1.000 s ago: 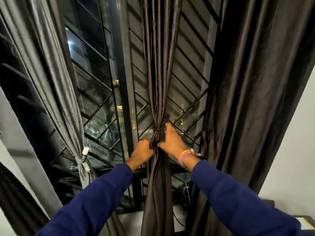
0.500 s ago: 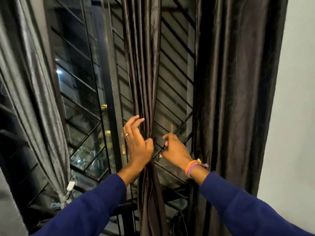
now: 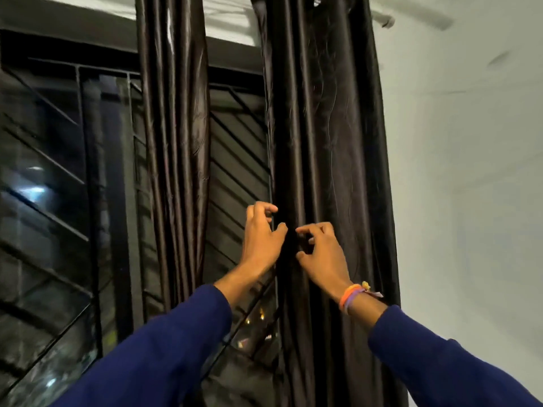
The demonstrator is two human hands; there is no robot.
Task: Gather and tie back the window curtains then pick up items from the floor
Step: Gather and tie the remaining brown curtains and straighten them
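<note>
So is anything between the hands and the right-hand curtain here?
Nothing visible. The left hand and right hand are already at the right curtain, fingers curled at its folds.

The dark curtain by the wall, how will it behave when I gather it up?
The right-hand curtain hangs in long soft folds, so it is probably floppy and will bunch easily. Its glossy sheen suggests slippery fabric that may slide from the left hand and right hand.

no readable text, no labels, no brands, no numbers or signs anywhere in view
</note>
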